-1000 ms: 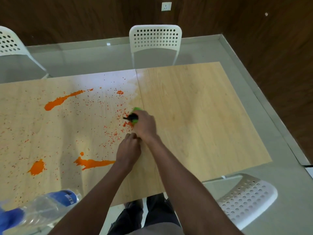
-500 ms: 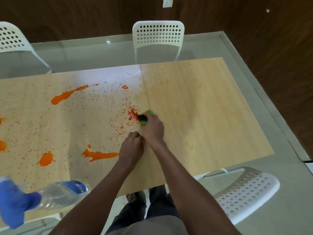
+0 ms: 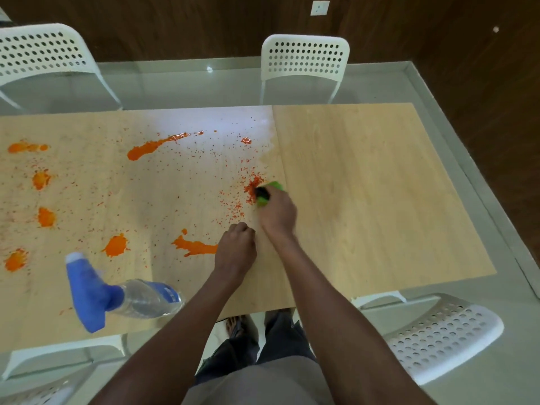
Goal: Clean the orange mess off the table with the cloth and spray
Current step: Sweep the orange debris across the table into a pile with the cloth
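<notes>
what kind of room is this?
Probably a dining or meeting room, not a workshop: a long wood-top table, white perforated chairs along both sides, dark wood-panelled walls with a wall socket.

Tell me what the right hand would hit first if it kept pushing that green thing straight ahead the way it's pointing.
Probably the dense cluster of orange specks right at the front edge of the green cloth that the right hand grips.

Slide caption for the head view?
Right hand scrubs orange crumbs with green cloth; spray bottle lies nearby.
</notes>
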